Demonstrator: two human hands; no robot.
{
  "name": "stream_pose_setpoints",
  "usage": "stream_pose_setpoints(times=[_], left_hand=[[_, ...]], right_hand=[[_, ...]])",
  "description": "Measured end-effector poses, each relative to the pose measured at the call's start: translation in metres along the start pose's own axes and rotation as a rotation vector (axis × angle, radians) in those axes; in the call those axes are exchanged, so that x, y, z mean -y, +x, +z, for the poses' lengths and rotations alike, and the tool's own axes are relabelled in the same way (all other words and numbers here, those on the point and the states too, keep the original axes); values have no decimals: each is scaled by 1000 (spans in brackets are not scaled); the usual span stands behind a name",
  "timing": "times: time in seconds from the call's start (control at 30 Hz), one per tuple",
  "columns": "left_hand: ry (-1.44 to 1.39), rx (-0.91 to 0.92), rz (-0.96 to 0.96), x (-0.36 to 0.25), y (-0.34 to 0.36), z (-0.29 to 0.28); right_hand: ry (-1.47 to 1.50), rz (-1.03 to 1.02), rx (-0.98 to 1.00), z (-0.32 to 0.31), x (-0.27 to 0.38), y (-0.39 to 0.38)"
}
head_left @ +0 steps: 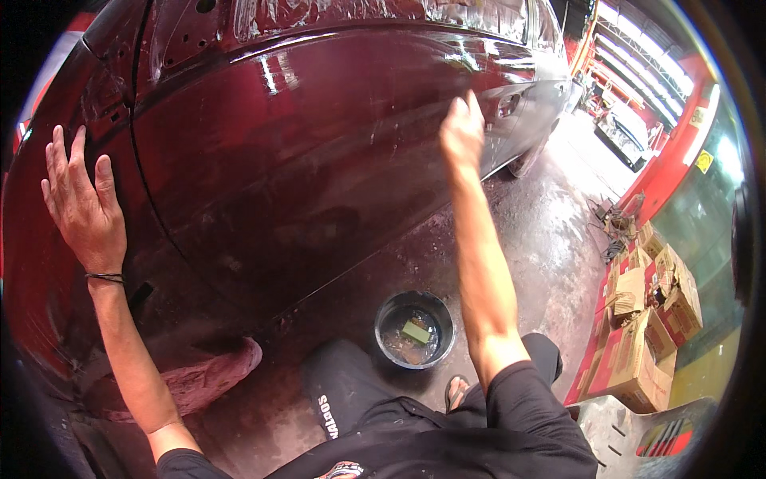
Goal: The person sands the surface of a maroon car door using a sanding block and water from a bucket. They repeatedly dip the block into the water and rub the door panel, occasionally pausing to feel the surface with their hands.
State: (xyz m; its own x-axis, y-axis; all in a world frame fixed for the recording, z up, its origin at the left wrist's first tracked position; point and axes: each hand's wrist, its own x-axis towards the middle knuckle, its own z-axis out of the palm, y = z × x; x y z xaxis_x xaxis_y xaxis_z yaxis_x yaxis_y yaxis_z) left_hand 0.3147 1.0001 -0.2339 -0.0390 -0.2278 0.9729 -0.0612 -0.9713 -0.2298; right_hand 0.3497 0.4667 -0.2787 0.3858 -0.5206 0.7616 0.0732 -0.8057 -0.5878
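Note:
A dark red car side (319, 152) fills the space before me, its paint wet and glossy in places. My left hand (86, 203) lies on the panel at the far left, fingers spread and holding nothing. Toward the right end of the door, below the window line, my right hand (463, 134) is against the surface. Its fingers are drawn together, slightly blurred, and whatever may be under them is hidden. Between my legs a black bucket (381, 339) stands on the floor, with a green block (415, 332) in the water inside.
Crumpled clear plastic (335, 11) covers the car windows. Torn cardboard boxes (638, 359) stand at the right, near a grey plastic seat (610, 431). Cables (614, 227) lie beyond the boxes. A reddish wheel cover (211, 371) is low at the left. The concrete floor (542, 231) looks wet.

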Motion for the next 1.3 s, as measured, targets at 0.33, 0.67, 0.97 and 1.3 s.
stream_pose_setpoints(times=[0.33,0.67,0.97,1.3], left_hand=[[3,57,14,-2,3,-8],[29,98,-16,-8,5,-11],[-2,122,-13,-5,7,-13],[3,176,-47,12,-5,-5]], right_hand=[[31,-635,106,75,119,-112],[110,-34,70,39,99,68],[53,-663,49,73,12,-5],[1150,471,206,-2,-124,27]])
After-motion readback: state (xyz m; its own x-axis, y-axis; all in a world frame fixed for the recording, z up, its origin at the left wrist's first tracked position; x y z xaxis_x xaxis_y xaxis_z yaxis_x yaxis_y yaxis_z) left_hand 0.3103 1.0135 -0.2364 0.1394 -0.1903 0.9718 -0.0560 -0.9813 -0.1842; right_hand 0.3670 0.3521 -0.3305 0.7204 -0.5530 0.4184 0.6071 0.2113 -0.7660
